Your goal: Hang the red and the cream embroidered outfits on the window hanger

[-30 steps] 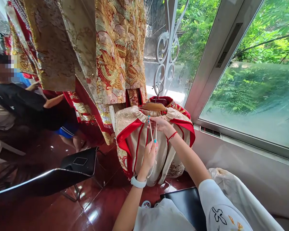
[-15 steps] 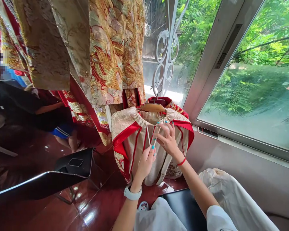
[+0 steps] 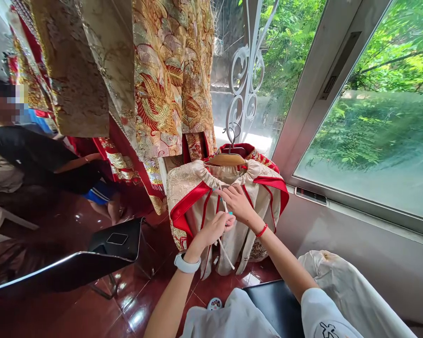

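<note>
A cream cape [image 3: 186,176] with red trim and a gathered neckline hangs in front of me on a wooden hanger [image 3: 227,160]. From the front of its neck comes a thin white drawstring [image 3: 227,256], whose loose ends dangle below my hands. My left hand [image 3: 216,226] is closed round the cord, thumb on top, over the cape's front. Just above it, my right hand [image 3: 237,203] pinches the cord close under the neckline, its index finger pointing left. The fingers partly cover the cord, so any knot there is hidden.
Gold-embroidered garments [image 3: 158,94] hang at the upper left. A person in a black shirt [image 3: 31,150] is at the far left. A black chair [image 3: 116,239] stands left of me; a phone [image 3: 310,195] lies on the windowsill. White cloth [image 3: 338,277] drapes at right.
My left hand has turned over, from thumb up to knuckles up, and moved slightly down. My right hand has come down and left from the neckline. The cord ends now hang below the hands.
</note>
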`<state>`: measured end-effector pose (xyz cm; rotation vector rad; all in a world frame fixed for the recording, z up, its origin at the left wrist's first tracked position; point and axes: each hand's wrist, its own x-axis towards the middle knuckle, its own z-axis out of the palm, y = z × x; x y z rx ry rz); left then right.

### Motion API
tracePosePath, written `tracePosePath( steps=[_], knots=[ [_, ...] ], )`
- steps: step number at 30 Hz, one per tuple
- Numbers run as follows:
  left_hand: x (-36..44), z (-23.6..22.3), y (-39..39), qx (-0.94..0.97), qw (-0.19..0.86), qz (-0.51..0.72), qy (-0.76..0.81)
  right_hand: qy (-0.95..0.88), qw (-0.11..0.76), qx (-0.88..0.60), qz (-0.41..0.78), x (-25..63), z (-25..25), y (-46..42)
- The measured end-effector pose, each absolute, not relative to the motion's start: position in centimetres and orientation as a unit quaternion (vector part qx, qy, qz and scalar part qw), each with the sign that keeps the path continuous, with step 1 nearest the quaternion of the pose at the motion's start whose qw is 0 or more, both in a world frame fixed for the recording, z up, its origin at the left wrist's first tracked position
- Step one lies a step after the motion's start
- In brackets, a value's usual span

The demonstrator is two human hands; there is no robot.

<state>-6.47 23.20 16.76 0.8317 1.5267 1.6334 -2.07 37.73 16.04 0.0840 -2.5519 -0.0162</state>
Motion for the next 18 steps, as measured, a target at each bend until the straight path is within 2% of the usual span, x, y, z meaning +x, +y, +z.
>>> tracePosePath(
  steps=[3, 8, 10, 14, 18],
  knots=[
    [-7.6, 17.8, 22.1, 0.403, 0.435, 0.563, 0.576, -0.953, 0.302, -0.02, 0.009, -2.3, 15.5, 37.4],
    [-9.6, 18.3, 20.9, 0.479, 0.241, 0.511, 0.672, -0.952, 0.304, 0.022, 0.035, -1.6, 15.6, 37.9],
    [-10.3, 18.3, 20.6, 0.491, 0.198, 0.461, 0.712, -0.95, 0.299, 0.064, 0.057, -0.8, 16.0, 38.5],
    [-11.1, 18.6, 20.8, 0.518, 0.141, 0.381, 0.753, -0.932, 0.301, 0.099, 0.177, 0.7, 17.0, 39.6],
    [-10.7, 19.1, 22.1, 0.519, 0.027, 0.413, 0.748, -0.88, 0.364, 0.096, 0.29, 1.2, 17.7, 40.3]
  ],
)
